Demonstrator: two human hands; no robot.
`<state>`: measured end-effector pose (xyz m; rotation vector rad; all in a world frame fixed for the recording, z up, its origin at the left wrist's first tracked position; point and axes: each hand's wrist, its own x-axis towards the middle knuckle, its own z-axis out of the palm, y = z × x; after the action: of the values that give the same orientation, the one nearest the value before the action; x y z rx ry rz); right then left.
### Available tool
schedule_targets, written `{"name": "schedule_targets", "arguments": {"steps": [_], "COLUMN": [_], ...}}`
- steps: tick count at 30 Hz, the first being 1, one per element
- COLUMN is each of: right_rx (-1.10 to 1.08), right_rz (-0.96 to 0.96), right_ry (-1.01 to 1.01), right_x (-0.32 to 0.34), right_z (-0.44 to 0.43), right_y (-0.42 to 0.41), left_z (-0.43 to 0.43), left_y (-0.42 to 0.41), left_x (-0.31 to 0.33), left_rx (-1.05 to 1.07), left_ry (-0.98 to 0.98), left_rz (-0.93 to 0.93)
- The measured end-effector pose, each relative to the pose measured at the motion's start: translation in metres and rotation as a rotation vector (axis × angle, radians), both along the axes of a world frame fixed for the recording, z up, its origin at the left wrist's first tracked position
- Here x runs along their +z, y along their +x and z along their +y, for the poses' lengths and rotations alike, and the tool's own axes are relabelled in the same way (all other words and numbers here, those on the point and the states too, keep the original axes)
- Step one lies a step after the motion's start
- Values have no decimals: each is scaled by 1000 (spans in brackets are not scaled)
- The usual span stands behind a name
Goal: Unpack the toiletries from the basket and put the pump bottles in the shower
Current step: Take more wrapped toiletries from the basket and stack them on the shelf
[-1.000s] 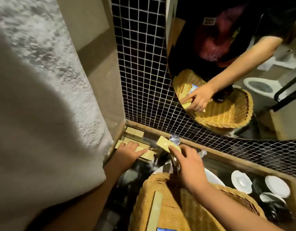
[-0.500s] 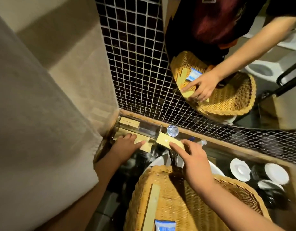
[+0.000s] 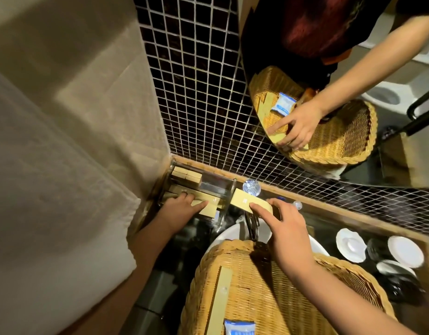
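Note:
A woven basket [image 3: 254, 286] sits low in the middle, with a long tan box [image 3: 218, 298] and a blue-white sachet [image 3: 239, 328] in it. My right hand [image 3: 283, 228] pinches a flat tan box [image 3: 247, 201] above the basket's far rim, beside a clear acrylic organiser [image 3: 213, 187] in the counter corner. My left hand [image 3: 182, 209] rests flat on the tan boxes [image 3: 208, 204] lying in that organiser, fingers apart. More small tan boxes [image 3: 187, 175] sit in its back compartment. No pump bottle shows.
A white towel [image 3: 51, 213] hangs close on the left. Black mosaic tile and a mirror [image 3: 329, 93] rise behind the counter; the mirror repeats the basket and hand. A tap [image 3: 252, 223] and white basin lie under the basket; white saucers [image 3: 351, 245] and dark cups stand at right.
My right hand carried the flat tan box slightly left toward the organiser. My left hand stayed on the boxes there. The camera tipped down and closer.

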<state>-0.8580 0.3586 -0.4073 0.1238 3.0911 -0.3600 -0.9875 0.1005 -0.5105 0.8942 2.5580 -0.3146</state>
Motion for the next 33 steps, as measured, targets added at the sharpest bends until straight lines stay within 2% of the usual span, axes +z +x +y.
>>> {"name": "schedule_targets", "arguments": {"steps": [17,24,33], "right_rx": [3,10,38], "right_rz": [-13,-30,-40], "right_ry": [-12,-13,25], "right_x": [-5,-3,-3], "right_z": [-9,-10,-11], "right_y": [-5,-5,-1], "left_z": [0,-2,0], "left_y": [-24,-13,12], "left_x": [12,6,-16], "left_rx": [-23,-47,67], "left_ry": [25,-37,-59], "left_rz": [-98,-99,-133]}}
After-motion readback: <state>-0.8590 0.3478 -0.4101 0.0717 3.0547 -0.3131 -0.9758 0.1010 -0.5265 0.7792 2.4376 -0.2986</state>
